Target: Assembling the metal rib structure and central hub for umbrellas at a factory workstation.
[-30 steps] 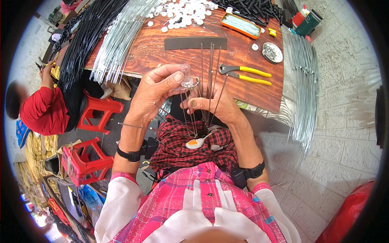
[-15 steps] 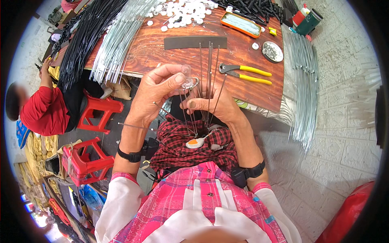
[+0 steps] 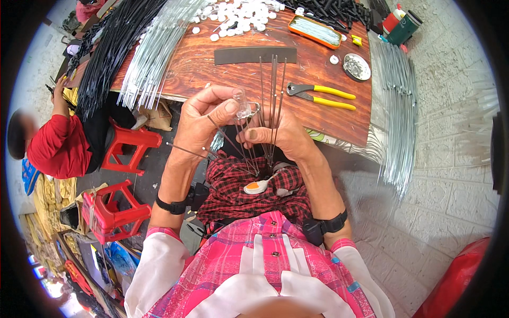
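My left hand [image 3: 207, 114] is closed, with thumb and fingers pinching a clear plastic piece [image 3: 243, 107] in front of my lap. My right hand [image 3: 283, 132] closes around several thin dark metal rods [image 3: 274, 90], its thumb pointing toward the left hand. The rods spread upward like a frame's ribs and come together low down, above the checked cloth on my lap. A few other rods [image 3: 185, 150] lean out to the left, crossing in front of my left wrist. Part of the plastic piece is hidden by my fingers.
Ahead stands a wooden table [image 3: 191, 74] with yellow-handled pliers [image 3: 323, 96], a dark flat strip [image 3: 255, 56], white caps [image 3: 238, 18], an orange-rimmed tin [image 3: 315, 32] and a round dish [image 3: 356, 68]. Rod bundles overhang both table sides. Red stools [image 3: 114, 212] and a co-worker [image 3: 61, 140] are left.
The loose rods at the left have swung upward and nearer my left hand. The outermost rod at the right has moved in beside the others. Both hands stay almost in place.
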{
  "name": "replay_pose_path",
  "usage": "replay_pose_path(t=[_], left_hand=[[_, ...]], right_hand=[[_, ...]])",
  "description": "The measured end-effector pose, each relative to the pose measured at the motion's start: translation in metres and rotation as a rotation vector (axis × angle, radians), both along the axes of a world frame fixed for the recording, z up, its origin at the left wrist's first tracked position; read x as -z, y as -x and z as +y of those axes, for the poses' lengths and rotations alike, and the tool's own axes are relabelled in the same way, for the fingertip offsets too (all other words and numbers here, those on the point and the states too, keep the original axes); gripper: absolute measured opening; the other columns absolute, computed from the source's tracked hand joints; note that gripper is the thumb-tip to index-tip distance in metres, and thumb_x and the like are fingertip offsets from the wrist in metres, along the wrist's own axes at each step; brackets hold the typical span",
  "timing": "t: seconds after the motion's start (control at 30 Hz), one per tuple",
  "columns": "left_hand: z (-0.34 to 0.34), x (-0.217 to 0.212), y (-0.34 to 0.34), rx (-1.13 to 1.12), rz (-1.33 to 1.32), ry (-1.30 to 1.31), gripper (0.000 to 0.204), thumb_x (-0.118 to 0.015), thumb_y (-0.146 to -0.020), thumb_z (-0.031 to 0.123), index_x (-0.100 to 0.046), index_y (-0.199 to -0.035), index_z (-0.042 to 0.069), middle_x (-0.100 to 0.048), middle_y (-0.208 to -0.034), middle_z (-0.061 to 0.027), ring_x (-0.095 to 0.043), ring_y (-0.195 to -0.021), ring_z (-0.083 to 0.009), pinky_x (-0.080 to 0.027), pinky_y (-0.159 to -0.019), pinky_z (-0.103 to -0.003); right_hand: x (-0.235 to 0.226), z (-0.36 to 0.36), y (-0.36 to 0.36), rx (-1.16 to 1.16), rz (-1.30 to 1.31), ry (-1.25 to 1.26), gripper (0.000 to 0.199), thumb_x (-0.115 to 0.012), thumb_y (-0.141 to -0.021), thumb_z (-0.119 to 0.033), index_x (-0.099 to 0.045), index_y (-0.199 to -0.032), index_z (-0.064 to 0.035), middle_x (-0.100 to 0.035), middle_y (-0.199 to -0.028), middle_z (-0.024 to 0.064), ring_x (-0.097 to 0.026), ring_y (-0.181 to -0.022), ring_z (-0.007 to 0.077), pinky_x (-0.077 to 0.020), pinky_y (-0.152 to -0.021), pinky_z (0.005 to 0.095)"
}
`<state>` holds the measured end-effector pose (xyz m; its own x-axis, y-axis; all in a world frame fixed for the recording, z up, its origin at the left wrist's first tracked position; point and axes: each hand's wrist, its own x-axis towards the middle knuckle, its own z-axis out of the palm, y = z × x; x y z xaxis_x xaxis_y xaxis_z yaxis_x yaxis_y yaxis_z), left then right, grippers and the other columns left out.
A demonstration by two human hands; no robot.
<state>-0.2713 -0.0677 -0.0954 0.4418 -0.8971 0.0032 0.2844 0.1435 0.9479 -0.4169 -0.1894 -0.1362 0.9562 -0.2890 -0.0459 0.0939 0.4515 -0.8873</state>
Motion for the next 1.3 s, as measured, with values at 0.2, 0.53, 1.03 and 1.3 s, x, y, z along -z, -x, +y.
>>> replay_pose_path(t=[0.2, 0.53, 1.03, 1.3], left_hand=[[0.001, 0.002, 0.006, -0.052, -0.132, 0.052, 0.026, -0.073, -0.083, 0.015, -0.062, -0.102, 0.0, -0.064, -0.096, -0.0057, -0.062, -0.084, -0.0121, -0.053, -0.073, -0.027], [0.002, 0.005, 0.028, -0.27, -0.34, 0.157, 0.018, -0.07, -0.085, 0.005, -0.063, -0.1, -0.004, -0.062, -0.094, -0.0032, -0.061, -0.084, -0.0086, -0.05, -0.074, -0.021], [0.008, -0.002, 0.022, -0.069, -0.181, 0.062, 0.038, -0.079, -0.07, -0.001, -0.059, -0.102, -0.001, -0.062, -0.1, -0.0057, -0.063, -0.091, -0.015, -0.051, -0.082, -0.029], [0.009, 0.006, 0.008, -0.011, -0.318, 0.149, 0.04, -0.074, -0.077, -0.003, -0.055, -0.111, -0.005, -0.064, -0.101, -0.0115, -0.065, -0.092, -0.0183, -0.055, -0.079, -0.029]], right_hand=[[0.005, -0.003, 0.001, -0.043, -0.003, -0.015, 0.033, -0.081, -0.075, -0.023, -0.063, -0.089, 0.0011, -0.067, -0.08, 0.0067, -0.065, -0.073, 0.0133, -0.0522, -0.069, 0.0256], [0.005, -0.007, 0.001, -0.108, -0.031, -0.016, 0.032, -0.079, -0.076, -0.024, -0.064, -0.086, 0.0015, -0.068, -0.08, 0.0075, -0.065, -0.075, 0.0136, -0.052, -0.07, 0.0259], [-0.003, -0.006, 0.006, -0.11, -0.059, -0.031, 0.033, -0.081, -0.074, -0.024, -0.067, -0.089, 0.0013, -0.069, -0.082, 0.0058, -0.064, -0.074, 0.0108, -0.0504, -0.069, 0.0238], [-0.005, -0.004, 0.005, -0.099, 0.015, -0.014, 0.029, -0.083, -0.074, -0.021, -0.068, -0.087, -0.0003, -0.068, -0.081, 0.0014, -0.061, -0.074, 0.0076, -0.0485, -0.07, 0.0218]])
